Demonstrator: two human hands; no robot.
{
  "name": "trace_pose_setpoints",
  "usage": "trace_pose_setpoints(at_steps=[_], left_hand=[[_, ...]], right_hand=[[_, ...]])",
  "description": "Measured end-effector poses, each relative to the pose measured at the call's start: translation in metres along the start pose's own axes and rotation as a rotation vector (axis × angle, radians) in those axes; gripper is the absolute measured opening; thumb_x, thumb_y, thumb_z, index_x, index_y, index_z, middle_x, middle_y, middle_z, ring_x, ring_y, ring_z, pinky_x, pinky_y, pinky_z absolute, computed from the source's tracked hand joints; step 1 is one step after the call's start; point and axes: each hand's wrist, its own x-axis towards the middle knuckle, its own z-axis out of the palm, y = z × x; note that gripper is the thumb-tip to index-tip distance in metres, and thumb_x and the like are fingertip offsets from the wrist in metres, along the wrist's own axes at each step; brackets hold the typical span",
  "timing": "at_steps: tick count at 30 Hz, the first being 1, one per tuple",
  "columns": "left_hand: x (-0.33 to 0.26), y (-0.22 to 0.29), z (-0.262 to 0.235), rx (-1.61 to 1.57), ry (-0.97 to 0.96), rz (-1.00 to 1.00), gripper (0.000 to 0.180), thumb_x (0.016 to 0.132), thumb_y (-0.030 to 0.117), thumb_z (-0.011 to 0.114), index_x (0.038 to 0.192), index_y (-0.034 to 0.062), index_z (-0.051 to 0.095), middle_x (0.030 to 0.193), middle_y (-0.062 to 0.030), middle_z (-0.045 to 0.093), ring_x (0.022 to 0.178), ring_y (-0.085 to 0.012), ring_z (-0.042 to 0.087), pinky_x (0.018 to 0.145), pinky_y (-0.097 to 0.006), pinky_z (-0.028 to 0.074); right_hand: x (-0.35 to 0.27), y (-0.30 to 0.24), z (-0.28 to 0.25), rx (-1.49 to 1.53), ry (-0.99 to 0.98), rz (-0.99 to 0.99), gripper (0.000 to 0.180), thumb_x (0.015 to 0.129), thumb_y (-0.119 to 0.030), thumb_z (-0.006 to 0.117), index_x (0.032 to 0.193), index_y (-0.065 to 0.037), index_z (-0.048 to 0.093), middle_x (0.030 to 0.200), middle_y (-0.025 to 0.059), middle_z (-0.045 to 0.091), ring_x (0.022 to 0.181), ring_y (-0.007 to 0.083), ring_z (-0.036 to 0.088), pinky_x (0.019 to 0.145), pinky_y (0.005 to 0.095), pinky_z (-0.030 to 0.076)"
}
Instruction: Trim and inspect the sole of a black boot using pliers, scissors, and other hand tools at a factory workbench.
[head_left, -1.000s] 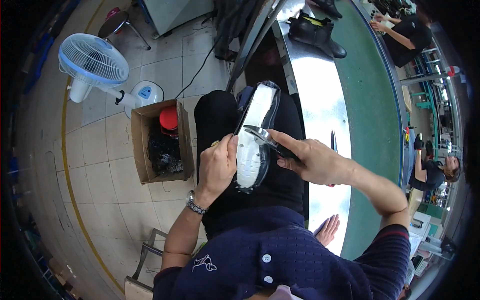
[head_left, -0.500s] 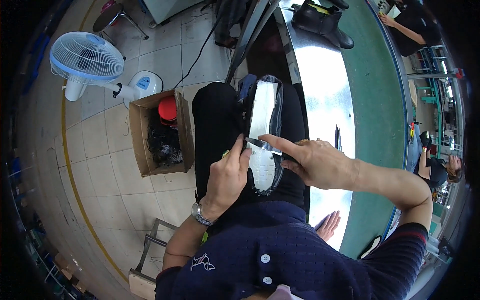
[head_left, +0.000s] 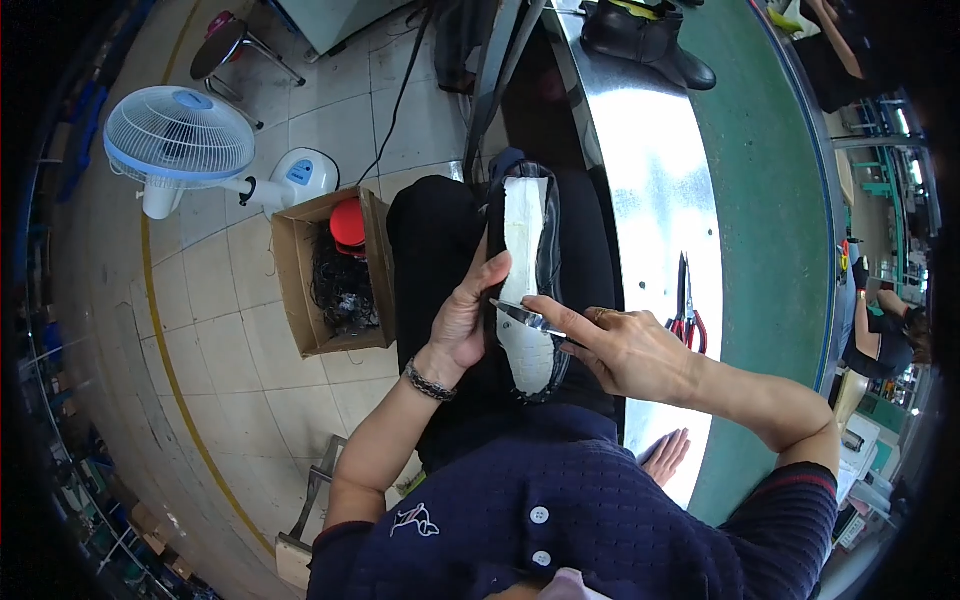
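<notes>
An upturned dark boot (head_left: 552, 235) lies across my black-trousered lap, its white sole face (head_left: 523, 245) upward. My left hand (head_left: 468, 312) is closed on the boot's left side, with the thumb over the sole's edge. In my right hand (head_left: 630, 352) is a short-bladed knife (head_left: 524, 314), the index finger laid along its metal blade. The blade crosses the sole near its middle and its tip reaches the left edge, a little below my left thumb. The fingers under the knife's handle are partly hidden.
A shiny metal bench (head_left: 660, 180) on the right bears a black boot (head_left: 640, 45), red-handled pliers (head_left: 686, 310) and another person's hand (head_left: 667, 457). At left stand a cardboard box (head_left: 295, 290) of scraps with a red container (head_left: 347, 222), and a fan (head_left: 180, 135).
My left hand has shifted its fingers from beside the blade to a grip round the boot's side, thumb higher up. The knife sits slightly lower in the picture. The pliers show more fully.
</notes>
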Motion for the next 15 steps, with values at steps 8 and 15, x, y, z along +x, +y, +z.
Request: trace_pose_setpoints(at_steps=[8,15], left_hand=[[0.003,0.005,0.007,0.2,-0.032,-0.014,0.084,0.088,0.03,0.065,0.153,0.0152,0.015,0.135,-0.007,0.045,0.12,-0.0147,0.048,0.099,-0.031,0.044],[-0.003,0.014,0.002,0.276,-0.072,0.024,0.086,0.088,0.035,0.065,0.153,0.0151,0.012,0.128,-0.0062,0.049,0.113,-0.0134,0.053,0.096,-0.03,0.047]], right_hand=[[-0.001,-0.025,-0.032,0.066,-0.161,0.136,0.062,0.093,-0.015,0.055,0.146,-0.006,0.023,0.068,0.0206,0.064,0.059,0.0364,0.066,0.06,0.0448,0.057],[0.041,-0.045,-0.094,-0.176,0.346,-0.407,0.063,0.09,-0.021,0.061,0.146,-0.021,0.033,0.092,0.0134,0.07,0.051,0.0271,0.063,0.048,0.0374,0.051]])
